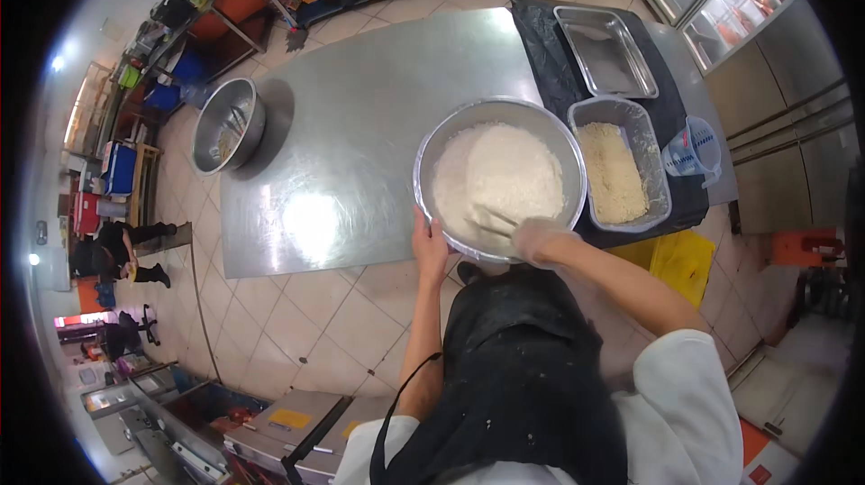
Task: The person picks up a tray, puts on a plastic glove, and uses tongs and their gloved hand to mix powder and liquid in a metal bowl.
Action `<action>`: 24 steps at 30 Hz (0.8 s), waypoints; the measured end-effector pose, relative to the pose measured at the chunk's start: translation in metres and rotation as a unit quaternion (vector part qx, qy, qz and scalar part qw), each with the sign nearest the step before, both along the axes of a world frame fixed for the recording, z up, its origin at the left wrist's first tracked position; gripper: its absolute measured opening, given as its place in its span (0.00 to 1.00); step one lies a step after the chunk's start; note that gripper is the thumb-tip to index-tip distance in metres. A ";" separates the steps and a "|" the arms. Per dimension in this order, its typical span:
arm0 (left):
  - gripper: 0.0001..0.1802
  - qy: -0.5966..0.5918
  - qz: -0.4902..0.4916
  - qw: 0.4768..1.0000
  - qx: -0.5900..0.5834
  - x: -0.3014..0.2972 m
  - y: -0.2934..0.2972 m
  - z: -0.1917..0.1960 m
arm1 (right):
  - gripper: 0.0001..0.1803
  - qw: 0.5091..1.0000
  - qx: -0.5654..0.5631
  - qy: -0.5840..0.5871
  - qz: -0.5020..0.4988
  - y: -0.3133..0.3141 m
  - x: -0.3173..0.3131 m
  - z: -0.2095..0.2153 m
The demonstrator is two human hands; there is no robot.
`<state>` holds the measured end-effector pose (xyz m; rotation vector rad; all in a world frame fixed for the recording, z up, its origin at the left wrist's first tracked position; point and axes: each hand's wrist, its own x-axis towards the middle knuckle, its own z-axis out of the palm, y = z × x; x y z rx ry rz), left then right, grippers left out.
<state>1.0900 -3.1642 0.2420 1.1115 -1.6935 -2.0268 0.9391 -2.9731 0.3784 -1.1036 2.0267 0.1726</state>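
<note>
A large steel bowl (432, 151) of white flour sits at the near edge of the steel table (360, 115). My left hand (429, 246) grips the bowl's near rim. My right hand (539, 238), in a thin clear glove dusted with flour, is inside the bowl's near right part, holding a whisk (491, 219) that lies in the flour.
A plastic tub of breadcrumbs (614, 169) and a shallow steel tray (605, 50) sit on a black sheet to the right, with a measuring jug (692, 150) beyond. Another steel bowl (229, 124) stands at the table's left edge. A person crouches far left (117, 249).
</note>
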 end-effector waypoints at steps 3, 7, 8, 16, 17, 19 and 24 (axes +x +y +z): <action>0.35 -0.007 0.027 1.000 -0.002 0.000 0.005 0.011 | 0.17 0.998 0.045 0.052 0.013 0.027 -0.031 -0.005; 0.34 0.002 0.022 0.999 -0.024 -0.010 0.009 0.012 | 0.17 0.988 0.007 0.088 -0.127 0.005 -0.049 -0.055; 0.34 -0.008 0.020 1.000 -0.004 -0.012 0.010 0.016 | 0.17 0.988 0.015 0.086 -0.124 0.004 -0.044 -0.069; 0.34 -0.035 0.046 0.998 -0.034 -0.002 0.008 0.007 | 0.15 0.996 0.041 0.078 0.010 0.046 -0.061 -0.027; 0.34 -0.026 0.041 0.998 -0.035 -0.003 0.011 0.012 | 0.15 0.996 0.044 0.079 0.014 0.036 -0.068 -0.035; 0.34 -0.016 0.032 0.999 -0.040 -0.007 0.012 0.018 | 0.16 0.991 -0.019 0.130 -0.024 0.004 -0.076 -0.066; 0.33 -0.022 0.041 0.998 -0.050 -0.002 0.004 -0.001 | 0.17 0.993 -0.008 0.077 0.092 -0.028 -0.055 -0.054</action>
